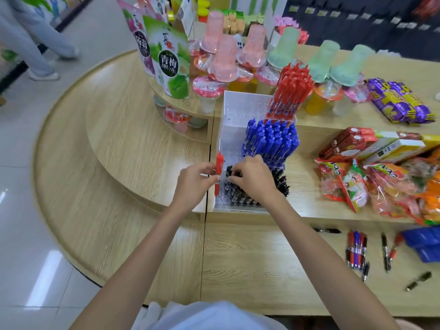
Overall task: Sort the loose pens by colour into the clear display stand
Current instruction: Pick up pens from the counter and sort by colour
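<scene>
Gripping one red pen (219, 173) upright between thumb and curled fingers, the left hand (194, 184) hovered at the near-left corner of the clear display stand (238, 110). The right hand (254, 179) was just beside it, fingers curled down onto the tops of the black pens (282, 182) in the nearest tier. I could not tell whether it pinched one or only pressed among them.

The stand stood on the wooden counter (262, 258) in three steps. Black was nearest, the blue pens (271, 139) were in the middle, and the red pens (292, 86) were at the far end, leaning right. Each tier's left side showed bare holes. The loose pens (357, 248) still to sort lay on the lower shelf to the near right, well apart from the stand.

The held pen's tier was the farthest one, so the main risk seemed to be the reach. An arm passing over the crowded blue and black tops could catch them and tip pens out or shove the light stand. Dropping the red pen into a near empty hole would also spoil the sorting. With the right hand busy among tightly packed black pens, pulling one could drag its neighbours up with it.
</scene>
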